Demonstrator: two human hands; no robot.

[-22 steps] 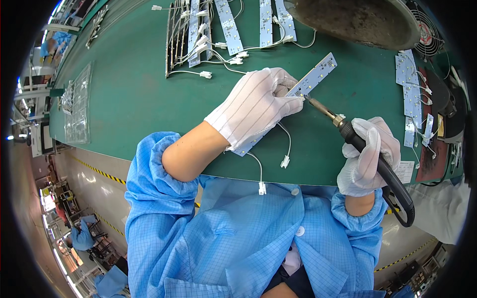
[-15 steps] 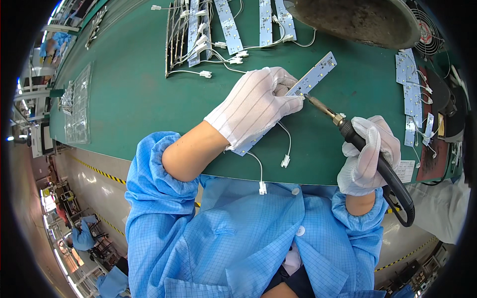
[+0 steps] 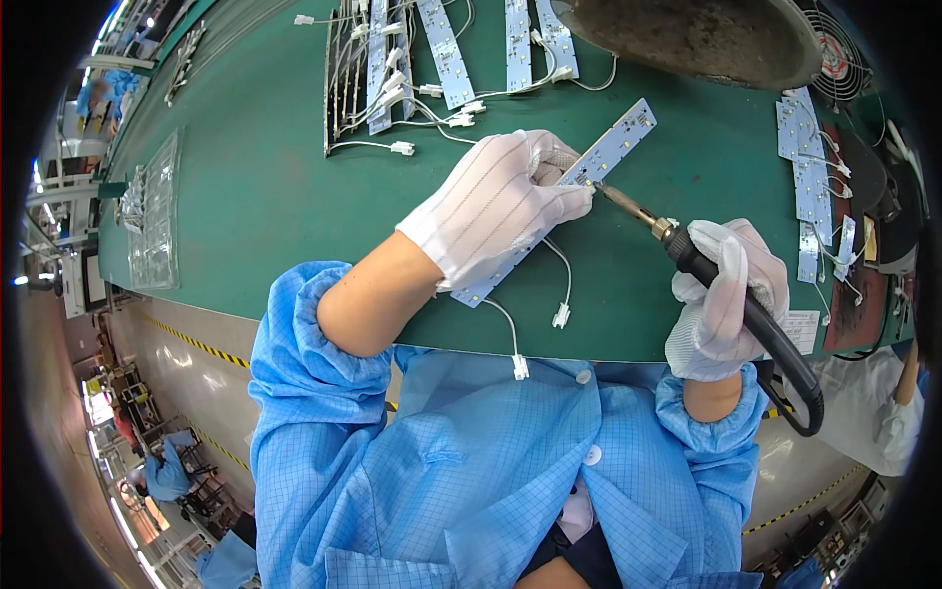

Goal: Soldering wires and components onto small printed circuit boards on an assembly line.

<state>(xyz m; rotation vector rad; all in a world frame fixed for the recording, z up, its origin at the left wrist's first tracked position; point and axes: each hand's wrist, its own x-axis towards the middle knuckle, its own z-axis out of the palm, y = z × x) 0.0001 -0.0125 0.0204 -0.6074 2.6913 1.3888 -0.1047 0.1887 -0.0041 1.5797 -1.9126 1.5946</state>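
Two gloved hands at work on the green bench top [image 3: 245,196]. Left hand [image 3: 500,201] lies over a long white LED strip board [image 3: 613,147], fingers curled down, pinning it flat against the bench. Right hand [image 3: 726,294] is closed in a fist round the black handle of a soldering iron [image 3: 687,250]; its tip meets the strip just beside the left fingertips.

Strip looks thin, light and fairly stiff, likely to flex or skid if pressed at one end; best held by its bare edges, clear of the tip. Two thin white leads with plug connectors [image 3: 561,314] hang off it, limp, towards the bench edge.

Hidden: the strip's middle under the glove; the joint itself too small to make out. More strips [image 3: 442,49] lie further back.
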